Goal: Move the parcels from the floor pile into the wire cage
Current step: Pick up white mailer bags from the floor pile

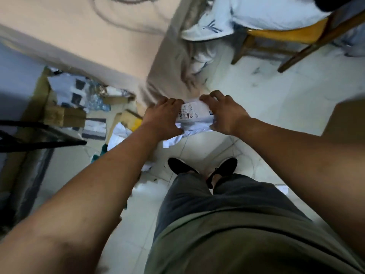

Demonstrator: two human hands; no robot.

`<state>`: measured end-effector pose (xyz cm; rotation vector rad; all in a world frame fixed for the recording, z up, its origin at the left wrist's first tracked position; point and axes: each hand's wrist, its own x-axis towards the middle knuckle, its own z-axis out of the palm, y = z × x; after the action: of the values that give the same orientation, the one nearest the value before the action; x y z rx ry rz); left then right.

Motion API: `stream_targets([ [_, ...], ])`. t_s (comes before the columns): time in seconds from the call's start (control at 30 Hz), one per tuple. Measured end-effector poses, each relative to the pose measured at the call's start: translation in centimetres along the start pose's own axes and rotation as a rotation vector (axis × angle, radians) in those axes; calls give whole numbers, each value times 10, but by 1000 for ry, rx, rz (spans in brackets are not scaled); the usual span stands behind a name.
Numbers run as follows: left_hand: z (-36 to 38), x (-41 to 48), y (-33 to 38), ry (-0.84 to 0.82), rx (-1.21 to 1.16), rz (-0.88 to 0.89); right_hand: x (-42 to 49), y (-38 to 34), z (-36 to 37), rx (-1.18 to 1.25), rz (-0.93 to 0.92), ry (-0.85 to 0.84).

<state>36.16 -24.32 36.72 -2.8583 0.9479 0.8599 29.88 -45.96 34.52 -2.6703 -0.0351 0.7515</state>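
nearest the camera, black shoes [182, 167] were seen planted on the tiled floor [276, 107], toes toward the parcel. both forearms were stretched forward and met just beyond the shoes. a white mailer parcel [195, 116] was held off the floor between the two hands, roughly on the body's midline. the left hand [163, 117] was clamped on its left end, the right hand [225, 113] on its right end. fingers were curled over the far edge and thumbs were tucked at the near edge, so both grips were judged closed on the parcel. its long axis was laid left to right, from palm to palm, with the shipping label [189, 112] turned up. loose film was seen hanging below the left thumb.

further out and to the person's left, a black wire frame [49, 144] was noted, taken to be the rim of the wire cage, though the mesh could not be made out through the blur. mixed parcels [65, 115], boxes and bags, were seen just past it; whether they lay inside the cage or on the floor could not be told. the cage was thus placed left of the grip, well apart, and the left hand was the nearer one. a leftward swing, left end leading, was judged to be called for. farthest off, a beige sack [88, 36], white bags [217, 22] and a wooden chair [286, 36] were seen.
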Motion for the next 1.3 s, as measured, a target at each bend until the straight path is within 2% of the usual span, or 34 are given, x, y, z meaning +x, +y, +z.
stream_targets([
  [0.43, -105, 158, 279, -5, 315, 514, -152, 233, -64, 236, 449, 376],
  [0.73, -129, 239, 452, -51, 506, 990, -231, 318, -58, 453, 909, 522],
  [1.03, -105, 256, 603, -135, 714, 1323, -299, 356, -26, 607, 1260, 621],
  [1.3, -31, 268, 718, -251, 851, 1485, -348, 411, 33, 758, 1420, 622],
])
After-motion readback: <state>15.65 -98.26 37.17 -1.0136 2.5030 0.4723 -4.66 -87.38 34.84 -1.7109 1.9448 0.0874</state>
